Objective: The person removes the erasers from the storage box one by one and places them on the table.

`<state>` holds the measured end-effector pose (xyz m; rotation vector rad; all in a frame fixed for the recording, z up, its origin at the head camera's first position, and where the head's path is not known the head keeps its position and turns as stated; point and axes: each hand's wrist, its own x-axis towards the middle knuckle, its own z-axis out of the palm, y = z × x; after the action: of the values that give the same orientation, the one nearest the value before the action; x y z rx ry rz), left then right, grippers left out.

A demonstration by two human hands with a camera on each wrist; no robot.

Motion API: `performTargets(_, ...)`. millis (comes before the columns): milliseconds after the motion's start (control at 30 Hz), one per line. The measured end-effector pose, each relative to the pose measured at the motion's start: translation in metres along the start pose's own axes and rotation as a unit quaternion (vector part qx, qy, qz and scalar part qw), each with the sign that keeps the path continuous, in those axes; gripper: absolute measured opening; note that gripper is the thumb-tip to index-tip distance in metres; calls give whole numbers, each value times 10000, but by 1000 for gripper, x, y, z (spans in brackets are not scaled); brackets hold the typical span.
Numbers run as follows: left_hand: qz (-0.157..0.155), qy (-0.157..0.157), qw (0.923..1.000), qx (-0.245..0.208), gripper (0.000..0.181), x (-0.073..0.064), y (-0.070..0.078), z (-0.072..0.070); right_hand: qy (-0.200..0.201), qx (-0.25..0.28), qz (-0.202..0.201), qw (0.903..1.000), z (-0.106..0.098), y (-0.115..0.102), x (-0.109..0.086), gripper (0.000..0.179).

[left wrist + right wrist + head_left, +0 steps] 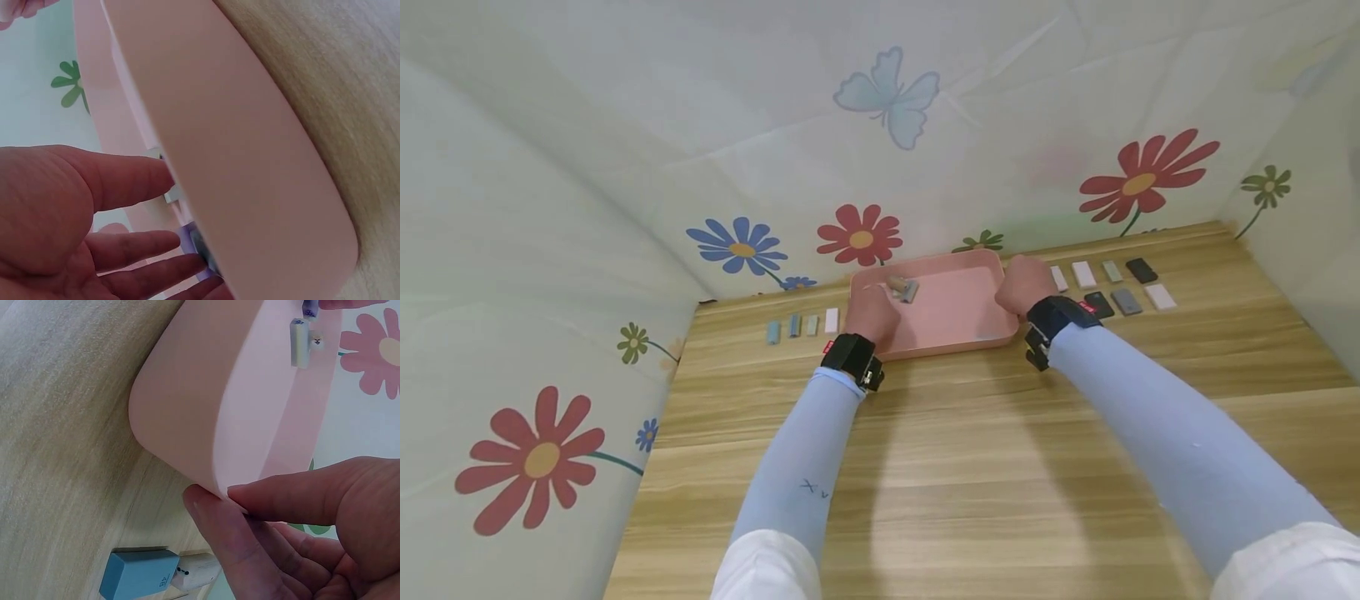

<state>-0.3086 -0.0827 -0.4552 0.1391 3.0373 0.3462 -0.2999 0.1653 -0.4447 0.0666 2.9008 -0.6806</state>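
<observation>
A shallow pink tray (951, 312) lies on the wooden table. At its right end my right hand (1026, 285) pinches the rim between thumb and fingers, plain in the right wrist view. My left hand (872, 312) is at the left end. In the left wrist view its fingers (147, 269) reach inside the tray, fairly straight, with the thumb apart from them. The fingertips are right at a dark and purple piece (200, 250), partly hidden by the tray wall. A whitish eraser (300, 342) lies in the tray beside a small round white piece.
Left of the tray, several small blocks, one of them white (832, 320), stand in a row. To the right lie more, including a black one (1142, 270); a blue eraser (137, 573) is near my right hand. A flower-printed wall sheet (775, 167) rises behind the table.
</observation>
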Motion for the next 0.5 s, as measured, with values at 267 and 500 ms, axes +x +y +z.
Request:
performTargets(267,159,124,9992,342,12,-4,5,2,154,-96,-87,9998,4,3,2,17)
performTargets(500,273,179,9953,906,20,-4,7,4,83,-8,-31,10000,1,1,0,17)
